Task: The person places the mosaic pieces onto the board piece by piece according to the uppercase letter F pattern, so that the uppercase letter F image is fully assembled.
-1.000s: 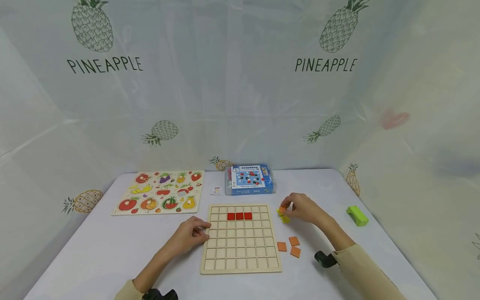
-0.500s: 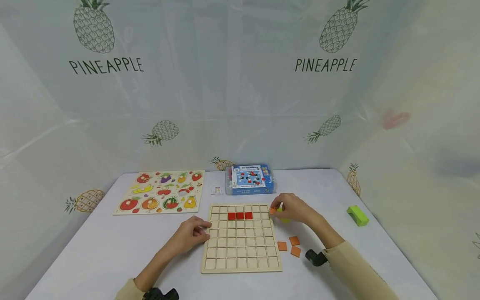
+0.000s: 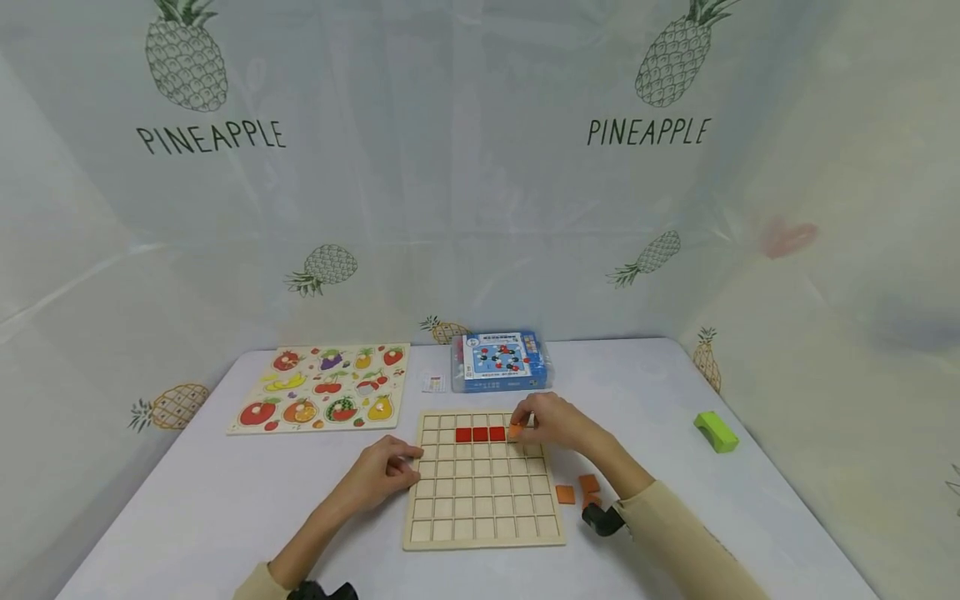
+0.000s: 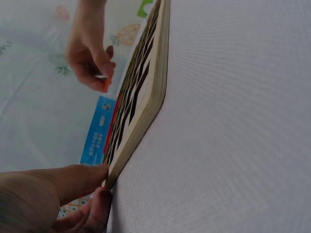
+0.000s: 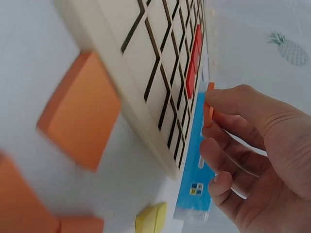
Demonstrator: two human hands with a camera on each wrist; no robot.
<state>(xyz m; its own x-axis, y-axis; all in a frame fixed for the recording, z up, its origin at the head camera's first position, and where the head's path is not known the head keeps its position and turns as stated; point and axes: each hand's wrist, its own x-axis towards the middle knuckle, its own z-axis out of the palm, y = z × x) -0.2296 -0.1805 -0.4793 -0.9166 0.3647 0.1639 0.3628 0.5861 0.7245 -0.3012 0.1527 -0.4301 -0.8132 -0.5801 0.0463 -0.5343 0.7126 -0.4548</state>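
Note:
My right hand [image 3: 551,421] pinches an orange square tile [image 5: 208,109] between thumb and fingers. In the head view it is over the wooden grid board [image 3: 462,507], just right of a row of three red tiles [image 3: 480,434]. The right wrist view shows this tile on edge, above the board's surface. At the board's left edge rests my left hand [image 3: 378,471], its thumb and finger [image 4: 99,201] touching the rim, apart from each other. Loose orange tiles [image 3: 566,495] lie beside the board's right edge, one partly hidden by the right wrist's camera.
Yellow tiles [image 5: 151,219] lie right of the board, hidden by my hand in the head view. A blue box [image 3: 501,362] and a small card [image 3: 433,383] stand behind it. A fruit puzzle [image 3: 318,387] is back left, a green block [image 3: 717,432] far right.
My right hand has moved left with the orange tile, from the yellow tiles to over the board beside the red row. The left hand has stayed at the board's edge.

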